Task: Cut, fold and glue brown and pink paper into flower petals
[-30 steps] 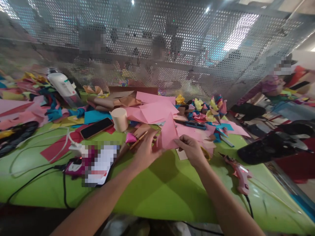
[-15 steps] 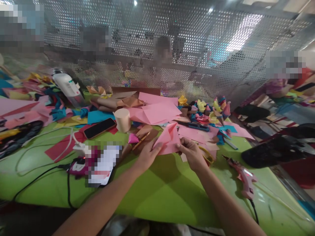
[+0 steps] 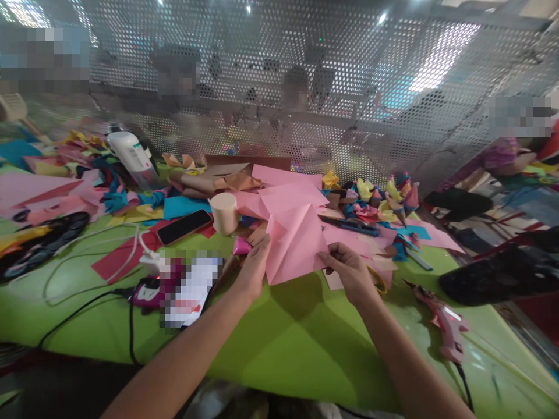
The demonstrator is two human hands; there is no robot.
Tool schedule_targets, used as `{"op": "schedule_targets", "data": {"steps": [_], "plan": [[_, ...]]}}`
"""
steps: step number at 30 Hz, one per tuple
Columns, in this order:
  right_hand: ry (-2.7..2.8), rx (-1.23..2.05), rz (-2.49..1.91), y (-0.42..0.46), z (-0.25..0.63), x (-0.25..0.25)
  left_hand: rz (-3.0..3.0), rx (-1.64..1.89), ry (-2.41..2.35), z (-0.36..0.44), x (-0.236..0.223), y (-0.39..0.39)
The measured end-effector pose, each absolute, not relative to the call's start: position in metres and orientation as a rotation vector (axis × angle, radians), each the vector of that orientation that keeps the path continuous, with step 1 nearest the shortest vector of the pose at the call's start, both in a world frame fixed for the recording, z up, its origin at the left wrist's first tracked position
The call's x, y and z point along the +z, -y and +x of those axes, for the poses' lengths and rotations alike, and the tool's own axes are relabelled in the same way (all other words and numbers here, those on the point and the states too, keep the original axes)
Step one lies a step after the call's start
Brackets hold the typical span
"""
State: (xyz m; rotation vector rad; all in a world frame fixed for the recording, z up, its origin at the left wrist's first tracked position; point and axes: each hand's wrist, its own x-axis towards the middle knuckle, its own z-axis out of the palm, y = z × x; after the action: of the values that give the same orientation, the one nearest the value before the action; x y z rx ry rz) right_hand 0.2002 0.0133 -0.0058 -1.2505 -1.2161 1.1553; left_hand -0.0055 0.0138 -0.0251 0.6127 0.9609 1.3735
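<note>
A creased sheet of pink paper (image 3: 297, 247) is held up above the green table, its folds partly spread. At its left edge, my left hand (image 3: 254, 265) grips the paper, with most of its fingers hidden behind the sheet. On the other side, my right hand (image 3: 347, 269) pinches the lower right corner between thumb and bent fingers. More pink sheets (image 3: 290, 189) lie just behind it. A small shiny magenta packet (image 3: 241, 246) is close to my left hand, and yellow scissor handles (image 3: 378, 280) show beside my right wrist.
A pink glue gun (image 3: 448, 326) lies at the right with its cord. Left are a phone (image 3: 184, 227), a lit phone (image 3: 192, 294), a power strip (image 3: 146, 291) and cables. A cream cup (image 3: 225, 213), bottle (image 3: 133, 156) and paper scraps stand before a perforated metal panel (image 3: 262, 128).
The pink paper has opened out from a smaller folded shape into a wider sheet. My left hand has shifted to its left edge. The whole view has swung slightly left.
</note>
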Motion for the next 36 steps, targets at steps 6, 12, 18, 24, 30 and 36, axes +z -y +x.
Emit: {"op": "schedule_targets", "data": {"steps": [6, 12, 18, 24, 30, 36], "plan": [[1.236, 1.131, -1.256, -0.014, 0.205, -0.007, 0.735, 1.362, -0.972, -0.009, -0.013, -0.016], [1.248, 1.124, -1.234, -0.015, 0.209, -0.010, 0.758, 1.386, -1.012, -0.012, -0.016, -0.022], [1.365, 1.143, -1.198, -0.008, 0.211, -0.005, 0.912, 1.407, -1.158, -0.013, -0.017, -0.018], [2.046, 0.627, -1.095, 0.030, 0.226, 0.016, 1.046, 1.225, -1.289, -0.016, -0.010, 0.004], [2.351, 0.539, -0.984, 0.068, 0.237, -0.014, 1.047, 1.044, -1.235, -0.024, -0.018, 0.043], [2.265, 0.691, -1.036, 0.095, 0.238, -0.042, 1.751, 0.909, -1.422, -0.039, -0.012, 0.081]]}}
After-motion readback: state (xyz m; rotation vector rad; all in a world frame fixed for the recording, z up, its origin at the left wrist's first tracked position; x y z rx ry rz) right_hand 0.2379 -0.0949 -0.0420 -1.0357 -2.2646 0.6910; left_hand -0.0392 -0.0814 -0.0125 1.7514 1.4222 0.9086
